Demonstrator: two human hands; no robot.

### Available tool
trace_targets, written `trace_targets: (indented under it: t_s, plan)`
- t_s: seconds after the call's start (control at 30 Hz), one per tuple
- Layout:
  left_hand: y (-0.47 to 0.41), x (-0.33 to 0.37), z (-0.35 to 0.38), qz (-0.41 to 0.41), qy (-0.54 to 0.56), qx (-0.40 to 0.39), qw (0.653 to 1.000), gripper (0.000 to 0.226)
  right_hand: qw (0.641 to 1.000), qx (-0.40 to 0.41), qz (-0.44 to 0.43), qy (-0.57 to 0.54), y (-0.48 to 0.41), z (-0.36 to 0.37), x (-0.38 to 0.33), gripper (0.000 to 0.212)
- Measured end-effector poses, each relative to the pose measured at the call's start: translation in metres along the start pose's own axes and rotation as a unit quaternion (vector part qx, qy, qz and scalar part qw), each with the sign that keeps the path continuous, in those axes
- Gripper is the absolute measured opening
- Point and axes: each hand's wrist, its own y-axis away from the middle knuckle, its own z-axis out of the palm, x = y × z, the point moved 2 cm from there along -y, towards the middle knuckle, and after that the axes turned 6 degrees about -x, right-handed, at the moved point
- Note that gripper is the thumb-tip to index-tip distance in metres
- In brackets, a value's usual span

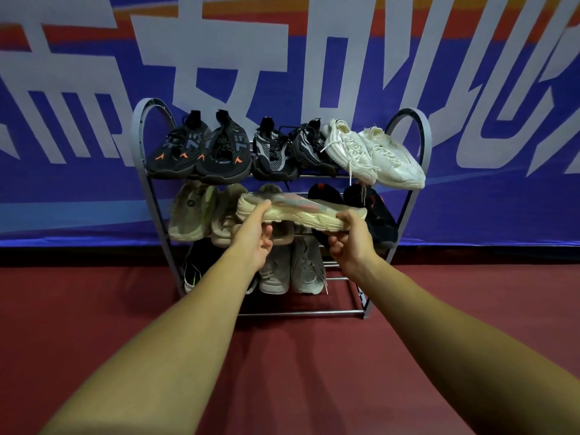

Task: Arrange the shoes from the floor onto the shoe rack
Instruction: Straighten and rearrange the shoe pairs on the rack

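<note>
Visible body: 2 forearms, 2 hands, bare throughout. L forearm (175,340) runs in from lower-left corner of frame, R forearm (455,334) from lower-right; each narrows twd wrist. Left hand (252,243) and right hand (351,241) at frame centre, uncovered.

Dim, soft-focus view — wide-angle bending at edges, lower shelves shadowed.

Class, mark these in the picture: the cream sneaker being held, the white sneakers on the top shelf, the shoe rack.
cream sneaker (301,215): head view, side of sole.
white sneakers (394,163): head view, right shoe's upper.
shoe rack (298,313): head view, bottom front rail.
</note>
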Motion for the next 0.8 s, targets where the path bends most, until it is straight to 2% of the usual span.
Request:
trace_targets:
  t_s: [0.1, 0.17, 0.3, 0.37, 0.57, 0.67, 0.73, 0.8]
  plan:
    - [-0.007, 0.004, 0.001, 0.031, -0.009, 0.029, 0.999, 0.026, 0.999, -0.016, 0.012, 0.046, -0.003, -0.009, 0.000, 0.035]
    - [-0.011, 0.002, -0.001, 0.028, -0.020, 0.031, 0.999, 0.022, 0.998, -0.027, 0.017, 0.051, -0.004, -0.015, 0.002, 0.030]
    - [-0.010, -0.002, 0.003, 0.001, -0.056, -0.001, 0.998, 0.020, 0.997, -0.071, 0.022, -0.017, -0.005, -0.012, -0.001, 0.009]
    - [-0.007, -0.005, 0.010, -0.006, -0.096, -0.023, 0.995, 0.026, 0.997, -0.069, 0.014, -0.020, -0.006, -0.009, 0.001, 0.004]
    - [-0.005, -0.020, 0.041, 0.053, -0.204, -0.030, 0.977, 0.035, 0.991, -0.135, 0.018, -0.014, 0.004, 0.003, 0.009, 0.007]
    - [-0.007, -0.021, 0.041, 0.066, -0.234, -0.020, 0.970, 0.028, 0.984, -0.174, 0.042, 0.028, 0.007, 0.000, 0.008, 0.005]
    - [-0.009, -0.021, 0.036, 0.060, -0.233, -0.015, 0.971, 0.022, 0.980, -0.177, 0.076, 0.050, 0.007, -0.007, 0.006, 0.021]
    - [-0.008, -0.019, 0.033, 0.057, -0.233, -0.022, 0.971, 0.017, 0.975, -0.183, 0.094, 0.081, 0.006, -0.013, 0.004, 0.021]
